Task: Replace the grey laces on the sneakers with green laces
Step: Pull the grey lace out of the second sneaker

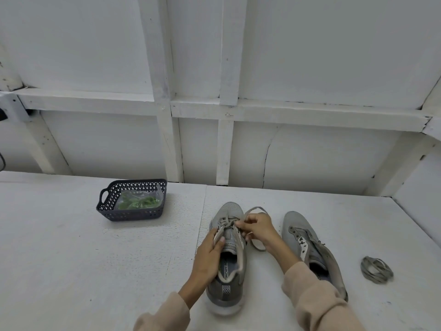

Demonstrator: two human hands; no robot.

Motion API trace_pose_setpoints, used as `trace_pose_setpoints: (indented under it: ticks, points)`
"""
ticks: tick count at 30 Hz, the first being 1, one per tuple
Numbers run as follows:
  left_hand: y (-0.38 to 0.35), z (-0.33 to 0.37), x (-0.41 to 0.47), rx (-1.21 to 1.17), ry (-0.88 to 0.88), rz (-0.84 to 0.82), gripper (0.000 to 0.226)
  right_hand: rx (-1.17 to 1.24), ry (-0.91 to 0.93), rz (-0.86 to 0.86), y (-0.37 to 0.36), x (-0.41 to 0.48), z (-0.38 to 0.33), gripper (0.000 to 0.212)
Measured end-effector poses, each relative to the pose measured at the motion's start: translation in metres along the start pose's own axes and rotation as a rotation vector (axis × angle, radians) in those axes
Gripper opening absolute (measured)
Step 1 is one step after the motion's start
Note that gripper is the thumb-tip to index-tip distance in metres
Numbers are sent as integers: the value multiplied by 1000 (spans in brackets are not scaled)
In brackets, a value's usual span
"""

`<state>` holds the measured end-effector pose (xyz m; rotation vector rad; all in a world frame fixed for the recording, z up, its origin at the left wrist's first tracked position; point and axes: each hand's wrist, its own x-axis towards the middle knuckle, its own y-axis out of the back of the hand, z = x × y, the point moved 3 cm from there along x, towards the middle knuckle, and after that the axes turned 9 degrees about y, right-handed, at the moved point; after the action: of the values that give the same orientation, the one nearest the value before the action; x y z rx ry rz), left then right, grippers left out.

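Observation:
Two grey sneakers stand on the white table. The left sneaker [228, 266] still has its grey lace [255, 209] threaded near the toe, with a loose loop arching to the right. My left hand [210, 254] grips the sneaker's left side at the tongue. My right hand [257, 229] pinches the grey lace over the eyelets. The right sneaker [310, 249] has bare eyelets and no lace. A coiled grey lace [376, 269] lies on the table to its right. Green laces [140, 202] in a clear bag sit inside a dark basket [131, 215].
The basket stands at the back left of the white table [71, 259]. A white panelled wall [238, 91] with a ledge rises just behind the table. The table's right edge runs close to the coiled lace.

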<state>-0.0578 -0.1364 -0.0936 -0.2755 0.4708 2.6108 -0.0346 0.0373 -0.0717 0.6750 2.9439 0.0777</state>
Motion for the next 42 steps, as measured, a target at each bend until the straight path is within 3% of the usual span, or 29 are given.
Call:
trace_pose_setpoints:
  ticks: [4,8,10,14,16,21,24,29,32,37,42]
  points:
    - [0,0,-1,12,-6,-7,46,197,76,290,13,8,-3,13]
    - [0,3,-2,7,-1,-5,45,3,-16,17,4,0,-1,12]
    - [0,5,-4,1,0,-6,44,-40,-13,1,2,0,0,13]
    - [1,4,-4,-1,6,-4,47,226,29,384,12,7,0,13]
    - [2,5,-6,-1,5,-4,47,296,28,440,14,4,-1,17]
    - [12,12,-1,85,-51,28,23,204,5,331,-9,-17,9,15]
    - [24,21,15,221,-47,80,32,167,74,256,-31,-39,16,43]
    - [32,38,41,567,-84,75,17,-90,130,121,-53,-58,28,68]
    - [31,52,49,750,-169,138,18,-127,118,138,-52,-58,31,67]
    - [20,64,60,1029,-295,102,18,-124,136,148,-53,-59,30,66]
    - [15,56,64,922,-366,164,20,-118,134,157,-52,-60,32,65]
